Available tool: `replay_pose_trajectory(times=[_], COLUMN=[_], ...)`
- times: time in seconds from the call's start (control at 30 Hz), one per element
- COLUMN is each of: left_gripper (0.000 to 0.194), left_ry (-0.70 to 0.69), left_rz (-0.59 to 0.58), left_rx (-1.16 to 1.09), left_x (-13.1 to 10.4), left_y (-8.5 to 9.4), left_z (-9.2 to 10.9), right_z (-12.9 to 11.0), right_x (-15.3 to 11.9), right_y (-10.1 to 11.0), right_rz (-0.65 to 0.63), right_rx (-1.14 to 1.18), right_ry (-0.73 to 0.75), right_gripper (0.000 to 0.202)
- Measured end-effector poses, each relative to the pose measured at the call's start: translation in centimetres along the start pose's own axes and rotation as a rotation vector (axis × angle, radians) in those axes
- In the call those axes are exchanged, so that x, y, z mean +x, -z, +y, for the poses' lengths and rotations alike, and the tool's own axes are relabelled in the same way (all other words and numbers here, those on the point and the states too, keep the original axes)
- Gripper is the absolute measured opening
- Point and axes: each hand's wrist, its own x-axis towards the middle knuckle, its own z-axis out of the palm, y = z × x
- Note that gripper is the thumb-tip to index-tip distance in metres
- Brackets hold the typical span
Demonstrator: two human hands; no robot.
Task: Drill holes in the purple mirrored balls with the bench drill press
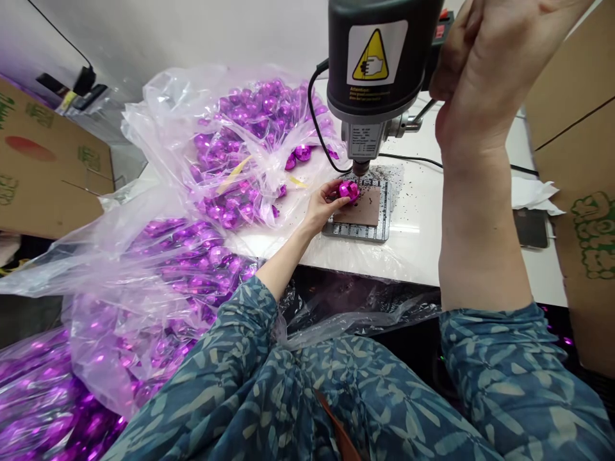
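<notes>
Held between the thumb and fingers of my left hand [323, 206] is a shiny magenta faceted ball [348, 191]. The ball sits under the chuck [360, 168] of a small bench drill press [379, 83], over a brown board [365, 208] on the slotted metal base [383, 227]. Whether the bit touches the ball, I cannot tell. My right hand [475, 70] is raised at the upper right beside the drill head, with its fingers curled round the feed lever [425, 110]; the lever's far end is hidden in the hand. Dark shavings lie scattered round the base.
Clear plastic bags [158, 121] full of purple faceted balls [250, 109] crowd the left of the white table [418, 256] and spill downward. Cardboard boxes [48, 160] stand on both sides. A black cable [413, 157] crosses behind the drill. A dark phone-like slab [531, 228] lies at right.
</notes>
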Motion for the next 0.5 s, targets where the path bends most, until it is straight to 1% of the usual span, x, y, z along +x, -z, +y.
replay_pose_trajectory(times=[0.03, 0.1, 0.2, 0.33, 0.43, 0.5], left_gripper=[0.069, 0.069, 0.068, 0.065, 0.067, 0.071], left_ry=[-0.009, -0.017, -0.031, -0.118, -0.182, -0.197], left_rz=[-0.003, 0.001, 0.017, 0.018, -0.024, -0.050], left_rx=[0.010, 0.039, 0.123, 0.273, 0.272, 0.250], left_x=[0.0, -0.2, -0.5, -0.8, -0.9, -0.9], left_y=[-0.1, -0.4, -0.8, -1.3, -1.6, -1.8], left_z=[0.0, 0.1, 0.3, 0.5, 0.3, 0.0], right_z=[0.1, 0.4, 0.9, 0.4, -0.4, -0.9], right_x=[0.1, 0.3, 0.5, 0.4, 0.0, -0.3], right_y=[-0.1, -0.5, -0.8, -0.7, -0.4, -0.3], right_rz=[0.032, 0.155, 0.194, 0.167, 0.119, 0.089], right_rx=[0.030, 0.100, 0.108, 0.057, 0.062, 0.080], right_ry=[0.013, 0.030, 0.019, -0.003, -0.047, -0.050], right_gripper=[0.052, 0.053, 0.054, 0.054, 0.055, 0.055])
